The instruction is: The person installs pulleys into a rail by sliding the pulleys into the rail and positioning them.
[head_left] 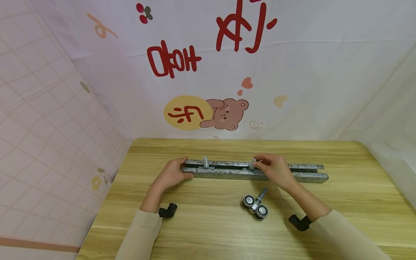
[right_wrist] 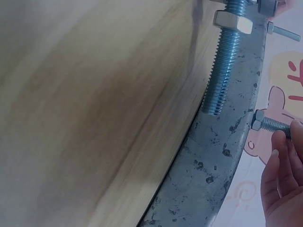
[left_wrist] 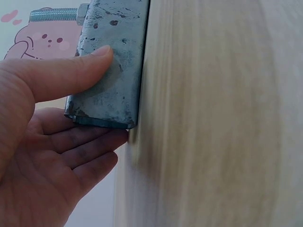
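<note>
A speckled grey metal channel rail [head_left: 227, 174] lies across the table with its slot facing up. My left hand [head_left: 172, 173] grips its left end, the thumb on the near side wall and the fingers around the end and far side. Two threaded bolts stand up out of the slot. The left bolt [head_left: 206, 162] is upright and untouched. My right hand [head_left: 276, 169] pinches the other bolt [right_wrist: 272, 124] between thumb and fingers; a hex nut sits at its base. Whatever these bolts are fixed to inside the rail is mostly hidden.
In front of the rail lies a loose roller trolley [head_left: 255, 207] with several wheels and a threaded bolt [right_wrist: 222, 71]. Black elbow-shaped pieces lie by the left forearm [head_left: 168, 211] and the right forearm [head_left: 299, 222]. A printed cloth [head_left: 312, 90] hangs behind the wooden table [head_left: 208, 234].
</note>
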`<state>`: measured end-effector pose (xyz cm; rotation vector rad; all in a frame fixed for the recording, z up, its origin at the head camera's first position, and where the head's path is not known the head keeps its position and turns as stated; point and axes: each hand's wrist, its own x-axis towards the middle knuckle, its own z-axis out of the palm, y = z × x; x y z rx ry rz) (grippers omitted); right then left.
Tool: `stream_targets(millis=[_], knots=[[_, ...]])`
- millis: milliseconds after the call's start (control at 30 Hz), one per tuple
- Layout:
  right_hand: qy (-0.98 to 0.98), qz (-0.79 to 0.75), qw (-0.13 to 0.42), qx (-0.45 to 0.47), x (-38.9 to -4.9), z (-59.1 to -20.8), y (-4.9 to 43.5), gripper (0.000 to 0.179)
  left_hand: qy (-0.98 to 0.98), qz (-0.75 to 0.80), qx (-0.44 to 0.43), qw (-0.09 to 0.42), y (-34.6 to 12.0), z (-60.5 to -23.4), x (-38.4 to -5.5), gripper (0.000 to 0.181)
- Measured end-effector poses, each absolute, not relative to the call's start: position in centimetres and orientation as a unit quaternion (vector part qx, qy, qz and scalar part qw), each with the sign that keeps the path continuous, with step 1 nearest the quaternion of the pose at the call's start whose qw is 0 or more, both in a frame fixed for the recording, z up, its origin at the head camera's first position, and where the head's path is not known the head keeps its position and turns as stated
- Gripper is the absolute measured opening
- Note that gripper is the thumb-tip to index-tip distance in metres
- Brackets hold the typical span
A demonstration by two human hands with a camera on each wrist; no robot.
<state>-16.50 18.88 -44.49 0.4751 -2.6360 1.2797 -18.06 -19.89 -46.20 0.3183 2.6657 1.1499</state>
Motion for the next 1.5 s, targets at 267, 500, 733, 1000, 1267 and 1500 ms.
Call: stream_targets(millis=[267,500,733,1000,1267,1500], knots=[[-0.886,0.422,0.093,0.169,-16.6,-44.5,18.5,0.019,0.907,0.393,0.109,0.11,-20.0,-46.3,-18.1,0.083],[-0.886,0.414,0.098,0.186,-16.4,-44.4,18.6,0.021,0.906,0.395,0.109,0.11,-19.9,-46.3,-18.1,0.083],[-0.885,0.388,0.13,0.222,-15.8,-44.7,19.4,0.037,0.906,0.394,0.111,0.111,-19.8,-46.2,-18.1,0.083],[-0.894,0.313,0.185,0.263,-14.7,-45.2,21.4,0.048,0.906,0.394,0.112,0.108,-19.8,-46.4,-18.1,0.081],[-0.884,0.231,0.189,0.36,-13.4,-46.0,23.1,0.051,0.908,0.39,0.108,0.105,-19.9,-46.4,-18.1,0.081],[-0.884,0.154,0.149,0.415,-12.3,-46.6,23.8,0.048,0.908,0.391,0.105,0.106,-19.9,-46.5,-18.0,0.082]])
